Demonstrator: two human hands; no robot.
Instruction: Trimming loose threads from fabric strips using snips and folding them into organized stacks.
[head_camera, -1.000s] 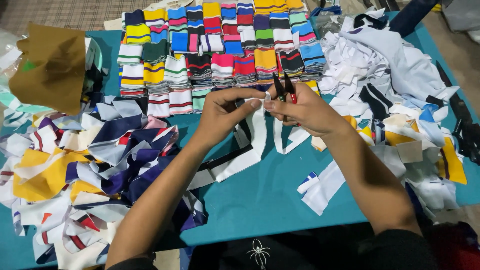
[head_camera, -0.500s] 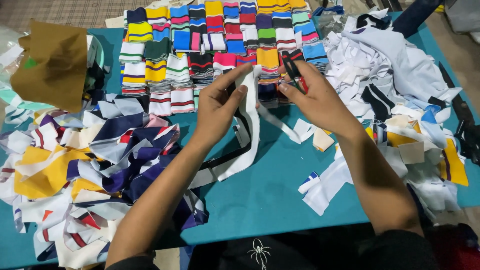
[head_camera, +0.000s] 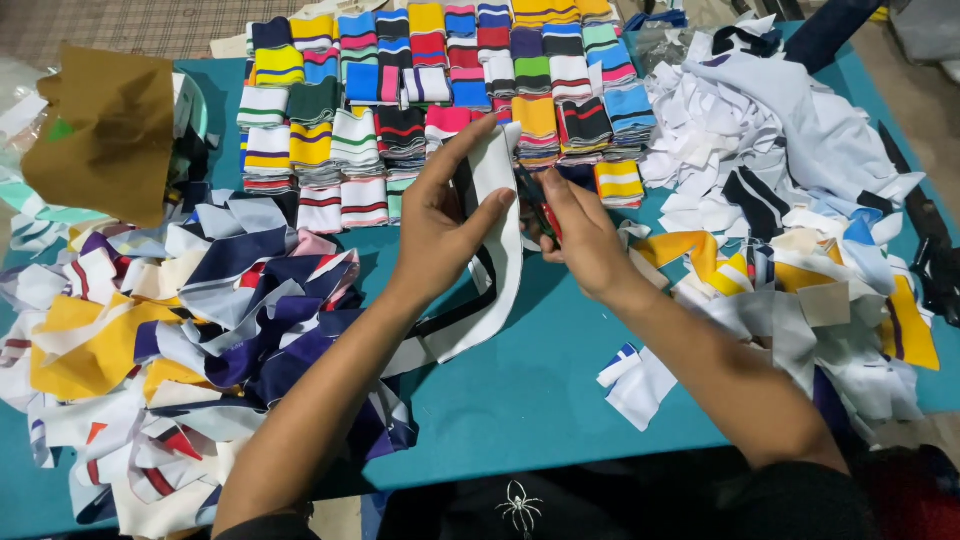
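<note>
My left hand (head_camera: 440, 225) grips the long white knit fabric strip with black stripes (head_camera: 490, 270), thumb on the front face, fingers behind; grip closed on the strip near its upper end. My right hand (head_camera: 585, 240) is closed on small red-handled snips (head_camera: 540, 212), blades at the strip's right edge, centre of frame.

Risks, as I judge them:
- Blades sit close to my left thumb; a slip or a late release nicks it.
- The strip hangs slack below my grip, so the edge can fold into the blades and I cut into the fabric, not just the stray bit.
- The lower tail lies on the teal desk (head_camera: 540, 400) near the loose pile of navy, yellow and white fabric scraps (head_camera: 200, 340); a tug could snag it there.

Orientation: long axis runs top-to-bottom, tilted; upper end points to upper centre, toward the stacked striped knit bands (head_camera: 440, 70); lower end trails to lower left, toward my left forearm.
</note>
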